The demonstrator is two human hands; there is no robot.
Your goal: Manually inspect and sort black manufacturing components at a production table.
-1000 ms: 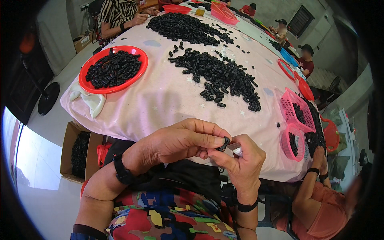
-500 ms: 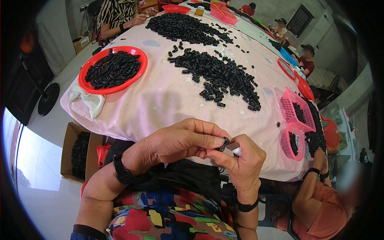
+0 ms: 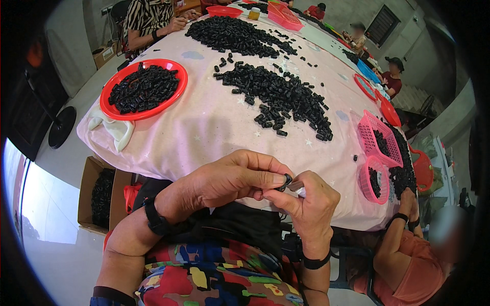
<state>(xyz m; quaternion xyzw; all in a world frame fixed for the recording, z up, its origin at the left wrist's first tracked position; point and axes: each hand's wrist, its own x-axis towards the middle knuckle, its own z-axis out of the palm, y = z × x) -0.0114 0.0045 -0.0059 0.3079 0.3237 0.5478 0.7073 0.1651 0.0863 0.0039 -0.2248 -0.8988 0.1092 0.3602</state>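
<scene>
Just past the table's near edge, my left hand (image 3: 224,178) pinches a small black plastic piece (image 3: 287,180) between thumb and fingers. Its rounded, ring-like end faces my right hand (image 3: 315,204). That hand is closed on a small flat blade-like tool (image 3: 295,186) with a whitish part showing by the thumb. The tool's tip is close against the black piece; whether they touch I cannot tell. My fingers hide most of the tool. Beyond my hands lies a loose heap of similar black pieces (image 3: 280,94) on the pink tablecloth (image 3: 204,137).
A red round tray (image 3: 182,81) full of black pieces stands at the left, near a white cloth (image 3: 113,130). Another heap (image 3: 229,35) lies farther back. Pink baskets (image 3: 363,133) stand at the right, near a co-worker's arm (image 3: 390,239). A cardboard box (image 3: 118,199) sits on the floor.
Both hands keep nearly the same place and grip. The black piece and the tool have shifted only slightly between my fingers.
</scene>
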